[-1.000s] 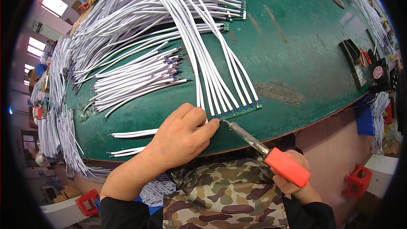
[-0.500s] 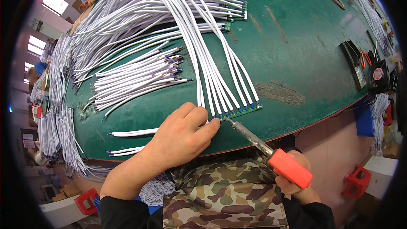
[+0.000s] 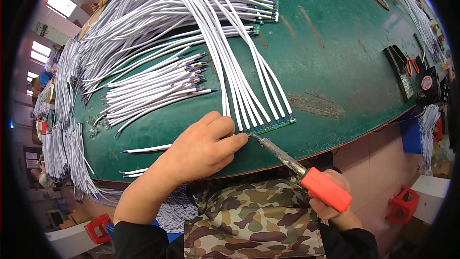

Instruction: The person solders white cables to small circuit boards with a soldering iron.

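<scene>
A: Where does the circuit strip (image 3: 270, 127) lie?
B: The narrow green circuit strip lies on the green bench (image 3: 345, 67), close to the bench's near edge, with a row of white wires (image 3: 249, 91) joined along its far side and fanning away across the bench.

A: What meets the strip?
B: The metal tip of the soldering iron (image 3: 302, 170) sits at the strip's left end. Its orange handle slants down and away from the strip, past the bench edge.

A: How are the hands set?
B: The left hand (image 3: 203, 146) rests palm down on the bench just left of the strip, fingers curled together, the fingertips pressed at the strip's left end beside the iron tip. Whether they pinch a wire there cannot be told. The right hand (image 3: 330, 208) is closed around the orange handle, below the strip and off the bench.

A: What else surrounds the strip?
B: Left of the strip lies a loose bundle of cut wires (image 3: 153, 91) with stripped coloured ends. Far beyond the strip, further strips (image 3: 275, 12) carry more white wires. Well to the right of the strip, near the bench rim, stands a small black fan (image 3: 428, 85).
</scene>
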### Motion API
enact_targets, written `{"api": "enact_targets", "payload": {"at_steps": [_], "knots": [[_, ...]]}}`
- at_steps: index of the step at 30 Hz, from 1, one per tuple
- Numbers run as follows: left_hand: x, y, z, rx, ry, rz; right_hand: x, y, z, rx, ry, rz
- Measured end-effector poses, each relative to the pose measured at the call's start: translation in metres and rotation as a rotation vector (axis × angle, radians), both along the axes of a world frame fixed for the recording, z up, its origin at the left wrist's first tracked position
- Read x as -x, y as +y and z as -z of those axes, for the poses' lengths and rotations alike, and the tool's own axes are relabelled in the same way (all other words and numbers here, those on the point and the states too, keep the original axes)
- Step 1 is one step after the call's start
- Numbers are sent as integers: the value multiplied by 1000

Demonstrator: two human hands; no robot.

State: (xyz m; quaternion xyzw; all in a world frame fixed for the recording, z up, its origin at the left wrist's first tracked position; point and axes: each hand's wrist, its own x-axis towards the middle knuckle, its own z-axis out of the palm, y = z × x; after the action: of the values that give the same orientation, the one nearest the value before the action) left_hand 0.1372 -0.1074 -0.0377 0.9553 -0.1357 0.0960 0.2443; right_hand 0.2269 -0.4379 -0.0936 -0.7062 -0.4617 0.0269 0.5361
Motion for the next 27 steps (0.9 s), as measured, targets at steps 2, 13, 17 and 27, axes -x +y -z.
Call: {"api": "enact_targets", "payload": {"at_steps": [2, 13, 17, 27], "knots": [[0, 1, -3, -33, 29, 11, -2, -1, -1, 12, -8, -18], [6, -1, -17, -93, 5, 3, -1, -13, 5, 38, 12, -4], [17, 29, -22, -165, -124, -292, 2, -20, 16, 26, 2, 27], [-12, 56, -10, -577, -64, -280, 6, -22, 14, 60, -7, 111]]}}
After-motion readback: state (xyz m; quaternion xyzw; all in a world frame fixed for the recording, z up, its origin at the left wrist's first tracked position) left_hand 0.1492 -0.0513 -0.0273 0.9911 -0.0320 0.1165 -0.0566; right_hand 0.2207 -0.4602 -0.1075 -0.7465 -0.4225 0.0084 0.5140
